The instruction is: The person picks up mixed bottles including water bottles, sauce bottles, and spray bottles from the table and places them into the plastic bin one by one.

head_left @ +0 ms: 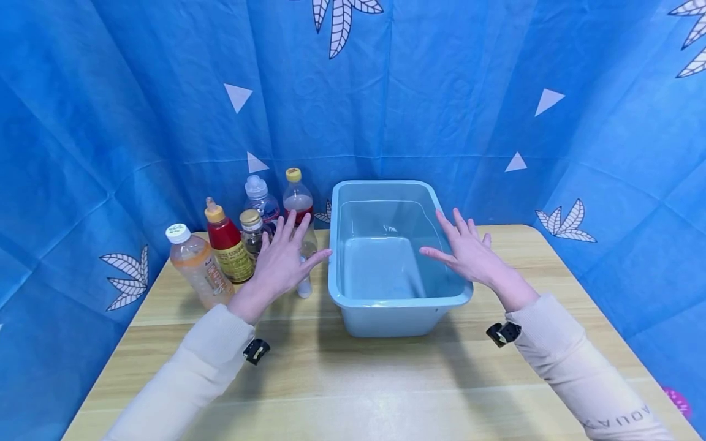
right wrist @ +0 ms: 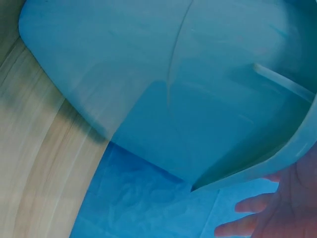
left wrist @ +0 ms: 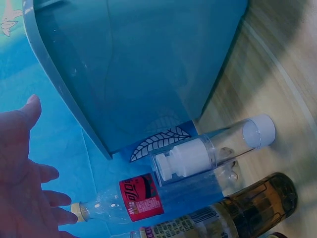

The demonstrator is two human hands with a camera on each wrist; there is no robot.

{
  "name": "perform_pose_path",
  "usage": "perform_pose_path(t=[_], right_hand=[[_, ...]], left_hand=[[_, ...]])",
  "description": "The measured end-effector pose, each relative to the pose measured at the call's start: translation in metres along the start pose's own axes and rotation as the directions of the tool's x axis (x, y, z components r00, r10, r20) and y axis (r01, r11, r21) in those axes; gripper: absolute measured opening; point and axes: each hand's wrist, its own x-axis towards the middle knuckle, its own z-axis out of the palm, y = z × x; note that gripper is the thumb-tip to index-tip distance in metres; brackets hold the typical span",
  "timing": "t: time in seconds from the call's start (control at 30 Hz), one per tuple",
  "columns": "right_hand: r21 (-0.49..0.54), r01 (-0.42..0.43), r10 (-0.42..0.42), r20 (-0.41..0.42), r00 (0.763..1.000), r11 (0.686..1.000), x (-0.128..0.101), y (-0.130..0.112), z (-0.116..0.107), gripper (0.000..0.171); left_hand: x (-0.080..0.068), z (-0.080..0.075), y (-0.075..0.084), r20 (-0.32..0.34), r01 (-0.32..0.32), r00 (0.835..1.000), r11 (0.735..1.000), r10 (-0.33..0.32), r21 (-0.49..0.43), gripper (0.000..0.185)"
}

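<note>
While blue cloth (head_left: 419, 110) backs the wooden table (head_left: 375, 392), 2 grips (head_left: 280, 260) (head_left: 470, 251) spread wide, empty.

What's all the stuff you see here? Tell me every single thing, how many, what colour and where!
basin: one, light blue, middle of the table
white-capped bottle: one, clear and orange, far left
sauce bottle: one, red and yellow, next along
gold-lidded bottle: one, dark, beside the sauce bottle
pale-capped bottle: one, clear and bluish, at the back
yellow-capped bottle: one, clear with red label, back, left of basin
small bottle: one, clear and white, just left of basin
table: one, light wood, underneath
cloth: blue, white patterns, behind and around
pink patch: one, pink, right edge
straps: two, black, by the cuffs
sleeves: two, whitish, lower left and right
hands: two, bare; left hand near the bottles, right hand near basin's right side
</note>
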Motion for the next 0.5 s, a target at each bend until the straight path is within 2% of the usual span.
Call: perform_pose_path(t=[0.3, 0.5], right_hand=[[0.026, 0.012, -0.012, -0.001, 1.0, 1.0, -0.002, 0.006, 0.004, 0.089], [0.085, 0.017, -0.015, -0.017, 1.0, 0.996, -0.003, 0.011, 0.008, 0.087]], left_hand=[[-0.012, -0.002, 0.0, -0.047, 0.011, 0.999, 0.996, -0.015, -0.085, 0.083], [-0.021, -0.003, -0.001, -0.128, 0.006, 0.991, 0.986, -0.027, -0.164, 0.081]])
